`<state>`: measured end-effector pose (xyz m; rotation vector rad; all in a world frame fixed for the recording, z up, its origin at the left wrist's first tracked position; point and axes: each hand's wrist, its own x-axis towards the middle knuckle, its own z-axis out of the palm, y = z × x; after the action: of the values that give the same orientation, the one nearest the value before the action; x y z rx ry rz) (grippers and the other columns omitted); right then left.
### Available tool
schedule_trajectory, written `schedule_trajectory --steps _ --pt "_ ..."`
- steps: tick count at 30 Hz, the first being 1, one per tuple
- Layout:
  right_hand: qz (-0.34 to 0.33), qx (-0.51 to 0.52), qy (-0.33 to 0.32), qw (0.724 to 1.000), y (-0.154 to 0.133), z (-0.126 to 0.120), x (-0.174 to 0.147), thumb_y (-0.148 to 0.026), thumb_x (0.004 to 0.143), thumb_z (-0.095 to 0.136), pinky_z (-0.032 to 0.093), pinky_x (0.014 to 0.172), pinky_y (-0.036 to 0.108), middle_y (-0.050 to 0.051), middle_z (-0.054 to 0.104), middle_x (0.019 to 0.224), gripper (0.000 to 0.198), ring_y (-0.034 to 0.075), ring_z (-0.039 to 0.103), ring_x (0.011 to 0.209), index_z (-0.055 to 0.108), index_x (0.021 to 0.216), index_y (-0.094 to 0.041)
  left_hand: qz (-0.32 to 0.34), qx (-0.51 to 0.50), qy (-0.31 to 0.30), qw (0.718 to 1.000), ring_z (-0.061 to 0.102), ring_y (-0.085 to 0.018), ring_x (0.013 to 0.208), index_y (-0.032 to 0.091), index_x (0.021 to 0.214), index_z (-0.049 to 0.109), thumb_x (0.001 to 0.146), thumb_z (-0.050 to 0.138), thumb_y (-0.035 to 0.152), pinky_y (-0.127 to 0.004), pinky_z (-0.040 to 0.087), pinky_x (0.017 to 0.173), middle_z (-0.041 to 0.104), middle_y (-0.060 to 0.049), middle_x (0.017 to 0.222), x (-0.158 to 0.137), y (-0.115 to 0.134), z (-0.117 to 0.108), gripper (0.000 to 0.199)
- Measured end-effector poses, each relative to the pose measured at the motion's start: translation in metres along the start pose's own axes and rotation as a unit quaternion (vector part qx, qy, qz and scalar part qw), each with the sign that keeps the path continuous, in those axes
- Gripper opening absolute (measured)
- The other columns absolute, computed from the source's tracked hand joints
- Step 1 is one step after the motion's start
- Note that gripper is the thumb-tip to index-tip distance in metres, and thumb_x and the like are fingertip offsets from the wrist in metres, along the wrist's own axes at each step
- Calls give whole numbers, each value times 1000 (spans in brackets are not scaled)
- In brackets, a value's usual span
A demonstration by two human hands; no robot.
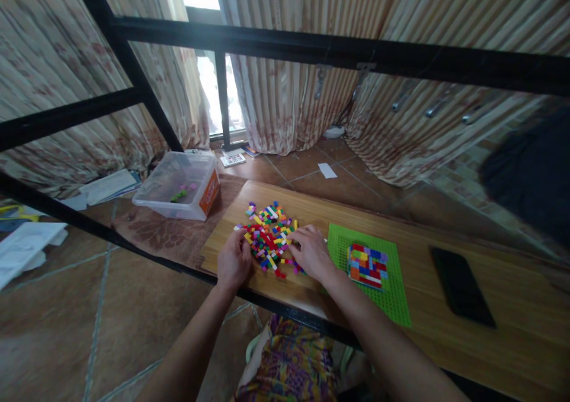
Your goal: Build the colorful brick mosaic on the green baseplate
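A loose pile of small coloured toy bricks (pixel 269 241) lies on the wooden table between my two hands. My left hand (pixel 234 260) is at the pile's left edge, fingers curled and pressed together; what they hold, if anything, is too small to make out. At the right edge, my right hand (pixel 312 251) reaches in with thumb and fingertips bent together among the bricks. Whatever is between those fingertips is hidden. To its right lies a green baseplate (pixel 398 283), bearing a multicoloured block of bricks (pixel 367 265) fitted close together.
A black phone (pixel 462 286) lies on the table (pixel 418 236) at the right. A clear plastic box (pixel 178 182) with a few pink and green pieces stands on the floor mat beyond the left end. A black metal bar (pixel 285 40) crosses in front of the curtains.
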<state>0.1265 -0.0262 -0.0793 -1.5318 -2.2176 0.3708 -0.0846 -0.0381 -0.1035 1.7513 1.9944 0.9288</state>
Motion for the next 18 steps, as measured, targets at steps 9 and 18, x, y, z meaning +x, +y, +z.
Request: schedule_trajectory --steps 9,18 --pt "-5 67 57 996 -8 -15 -15 -17 84 59 41 89 40 6 69 98 24 25 52 100 68 106 -22 -12 -146 52 988 60 -16 74 16 109 61 87 50 32 -27 49 75 65 -4 86 -11 17 -14 30" --pt "-15 165 44 985 -43 -25 -104 -20 90 52 47 90 38 7 67 112 30 22 61 103 59 119 -25 -100 -435 -252 859 49 -9 58 17 71 58 78 64 47 -20 39 55 55 2 63 -85 69 0 32"
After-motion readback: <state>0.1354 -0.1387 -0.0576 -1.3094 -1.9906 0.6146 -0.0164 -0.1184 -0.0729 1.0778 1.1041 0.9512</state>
